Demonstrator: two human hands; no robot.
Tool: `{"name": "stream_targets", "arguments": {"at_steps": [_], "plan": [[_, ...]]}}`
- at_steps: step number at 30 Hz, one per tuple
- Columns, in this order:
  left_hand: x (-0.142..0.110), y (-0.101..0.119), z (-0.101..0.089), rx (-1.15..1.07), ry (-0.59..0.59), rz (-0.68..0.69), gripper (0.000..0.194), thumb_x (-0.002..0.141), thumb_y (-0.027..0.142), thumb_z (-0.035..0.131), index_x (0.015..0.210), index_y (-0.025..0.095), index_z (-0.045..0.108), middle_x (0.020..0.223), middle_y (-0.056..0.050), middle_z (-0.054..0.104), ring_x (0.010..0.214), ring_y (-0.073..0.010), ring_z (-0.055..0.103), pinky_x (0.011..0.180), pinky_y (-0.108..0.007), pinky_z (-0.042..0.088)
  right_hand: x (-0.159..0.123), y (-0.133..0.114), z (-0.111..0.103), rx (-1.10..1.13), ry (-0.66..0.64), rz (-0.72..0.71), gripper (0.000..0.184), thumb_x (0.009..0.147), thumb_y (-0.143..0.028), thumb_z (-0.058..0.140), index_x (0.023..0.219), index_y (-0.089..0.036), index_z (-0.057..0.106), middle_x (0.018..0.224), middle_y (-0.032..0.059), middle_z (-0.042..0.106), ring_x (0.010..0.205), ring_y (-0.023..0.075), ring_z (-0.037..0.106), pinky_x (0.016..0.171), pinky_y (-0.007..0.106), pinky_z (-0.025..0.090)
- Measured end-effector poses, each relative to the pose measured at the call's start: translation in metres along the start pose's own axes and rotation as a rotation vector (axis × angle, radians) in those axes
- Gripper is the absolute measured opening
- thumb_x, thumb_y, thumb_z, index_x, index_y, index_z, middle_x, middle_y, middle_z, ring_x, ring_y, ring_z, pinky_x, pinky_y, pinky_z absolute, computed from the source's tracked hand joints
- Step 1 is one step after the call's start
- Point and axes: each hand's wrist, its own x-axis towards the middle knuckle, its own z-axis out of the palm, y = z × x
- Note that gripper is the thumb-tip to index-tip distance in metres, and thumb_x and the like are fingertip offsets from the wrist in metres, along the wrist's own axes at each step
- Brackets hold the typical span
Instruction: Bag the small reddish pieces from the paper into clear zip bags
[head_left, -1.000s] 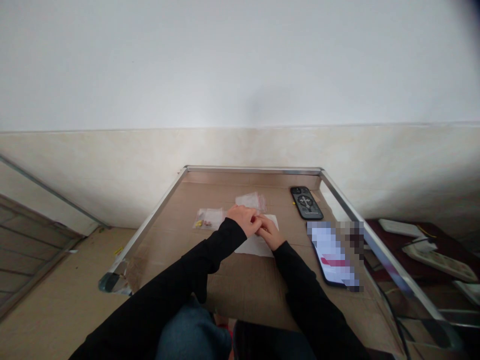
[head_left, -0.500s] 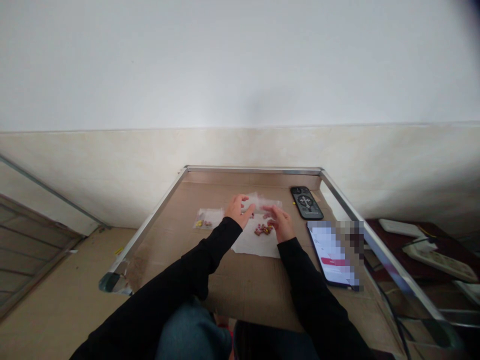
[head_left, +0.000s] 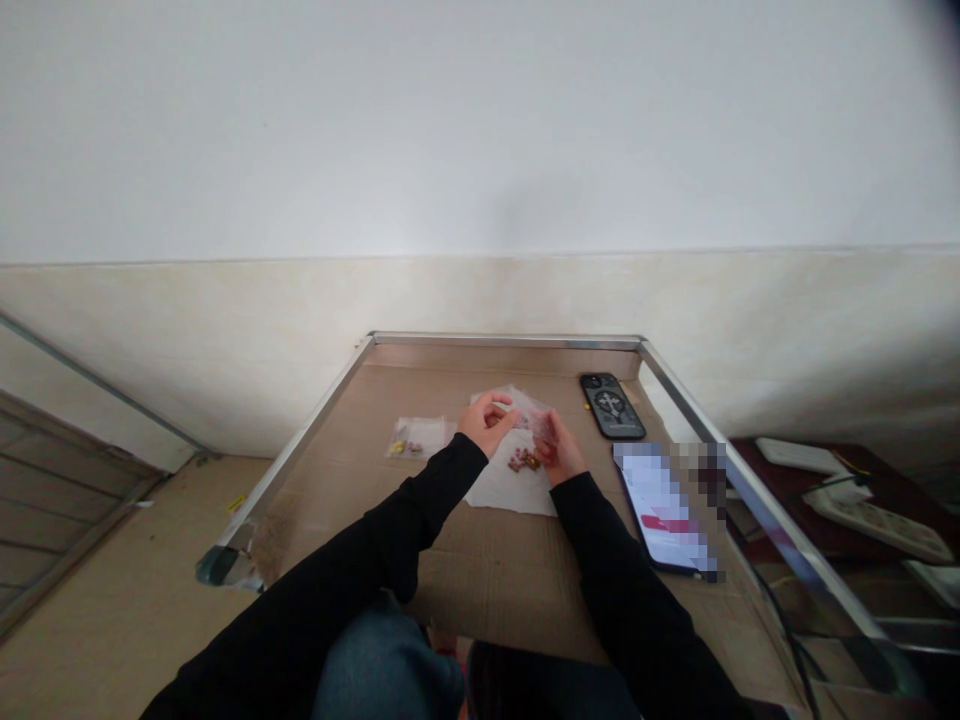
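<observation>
My left hand [head_left: 486, 422] and my right hand [head_left: 559, 448] hover close together above a white paper sheet [head_left: 510, 492]. Between their fingers, a crumpled clear plastic bag [head_left: 529, 411] is pinched and raised. A small heap of reddish and yellow pieces [head_left: 523, 460] lies on the paper just below my hands. To the left, a second clear bag [head_left: 417, 437] lies flat on the cardboard, with small yellow and red pieces inside.
A black-cased phone [head_left: 611, 405] and a lit phone [head_left: 664, 510] with a pixelated screen lie to the right on a cardboard sheet [head_left: 487, 570]. A metal frame edge [head_left: 510, 341] surrounds it. A power strip [head_left: 877, 525] sits beyond the right edge.
My hands have closed in from their spread, open pose, and the clear bag has risen off the paper between them. The heap of pieces, absent when my hands covered that spot, stays on the paper.
</observation>
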Motion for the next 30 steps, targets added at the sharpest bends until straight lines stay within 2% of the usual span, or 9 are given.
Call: {"name": "stream_targets", "arguments": {"at_steps": [5,9,11,15,19,24,30], "plan": [[-0.004,0.008,0.002,0.001,-0.024,0.074,0.027,0.069,0.035,0.052,0.083,0.013,0.050,0.063,-0.001,0.055,0.047,-0.0061,0.047,0.046,-0.018,0.038,-0.001,-0.003,-0.002,0.191,-0.131,0.162,0.026,0.073,-0.044,0.043,0.075,-0.019,0.048,0.036,-0.0098,0.028,0.027,0.0037,0.015,0.026,0.014,0.009],[-0.008,0.016,0.003,0.092,-0.024,0.147,0.023,0.070,0.035,0.050,0.079,0.014,0.053,0.063,-0.001,0.055,0.049,-0.0061,0.047,0.046,-0.017,0.037,0.001,-0.002,-0.008,0.231,-0.257,0.222,0.030,0.074,-0.044,0.041,0.060,-0.018,0.041,0.036,-0.0093,0.027,0.026,0.0033,0.016,0.026,0.014,0.011],[-0.009,0.018,0.004,0.116,-0.001,0.159,0.023,0.070,0.036,0.050,0.077,0.014,0.053,0.063,0.000,0.054,0.049,-0.0056,0.045,0.045,-0.017,0.036,0.001,-0.002,-0.008,0.228,-0.277,0.231,0.033,0.074,-0.045,0.041,0.055,-0.018,0.037,0.036,-0.0090,0.027,0.025,0.0031,0.017,0.026,0.015,0.012],[-0.006,0.012,0.004,0.118,0.066,0.123,0.023,0.068,0.038,0.052,0.072,0.015,0.048,0.061,0.001,0.053,0.046,-0.0049,0.043,0.044,-0.016,0.034,0.000,-0.002,-0.003,0.236,-0.183,0.210,0.030,0.073,-0.042,0.044,0.056,-0.018,0.037,0.038,-0.0093,0.029,0.025,0.0020,0.015,0.025,0.014,0.009],[-0.001,0.000,0.001,0.086,0.067,0.053,0.023,0.066,0.035,0.054,0.074,0.017,0.043,0.056,0.003,0.054,0.043,-0.0061,0.045,0.043,-0.017,0.034,-0.003,-0.001,0.004,0.184,-0.081,0.168,0.030,0.071,-0.040,0.048,0.055,-0.018,0.036,0.035,-0.0099,0.028,0.024,0.0011,0.014,0.024,0.013,0.008],[0.002,-0.006,-0.005,0.120,0.103,0.072,0.020,0.064,0.026,0.055,0.075,0.018,0.041,0.056,0.003,0.056,0.042,-0.0057,0.044,0.045,-0.017,0.034,-0.004,0.001,0.005,0.149,-0.071,0.134,0.032,0.071,-0.042,0.049,0.054,-0.018,0.035,0.034,-0.0101,0.028,0.024,0.0007,0.014,0.024,0.013,0.008],[0.004,-0.008,-0.008,0.176,0.132,0.054,0.019,0.063,0.023,0.055,0.076,0.018,0.042,0.056,0.004,0.055,0.042,-0.0055,0.044,0.044,-0.017,0.033,-0.002,0.002,0.003,0.134,-0.001,0.163,0.032,0.072,-0.041,0.046,0.053,-0.018,0.034,0.030,-0.0112,0.023,0.023,0.0010,0.010,0.022,0.012,0.007]]}}
